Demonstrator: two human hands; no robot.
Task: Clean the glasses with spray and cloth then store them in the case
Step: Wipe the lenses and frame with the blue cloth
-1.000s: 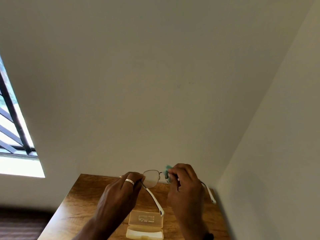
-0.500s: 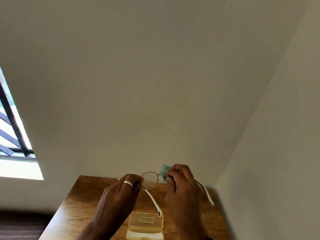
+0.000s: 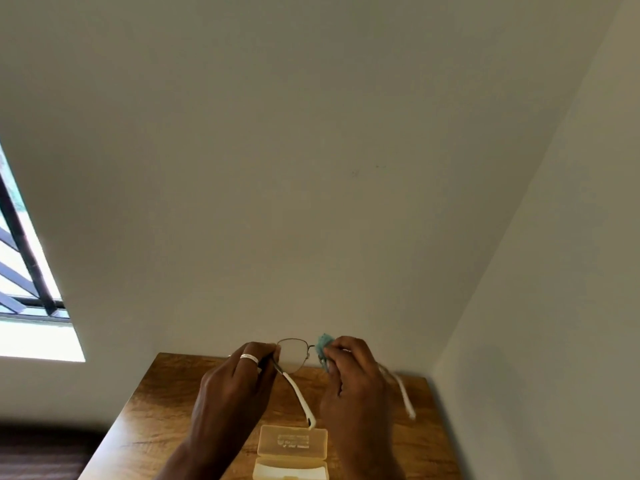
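I hold thin-rimmed glasses (image 3: 292,355) with white temple arms up above the wooden table (image 3: 152,407). My left hand (image 3: 235,386), a ring on one finger, pinches the frame at the left lens's outer edge. My right hand (image 3: 353,382) presses a small teal cloth (image 3: 325,342) around the right lens, which is hidden behind cloth and fingers. An open translucent yellow case (image 3: 292,452) lies on the table below the hands. No spray bottle is in view.
The table stands in a corner, with a pale wall behind it and another on the right (image 3: 554,341). A barred window (image 3: 24,289) is at the far left. Dark floor shows left of the table.
Both hands and the glasses stay in nearly the same place. The fingers of my right hand shift slightly over the cloth on the right lens.
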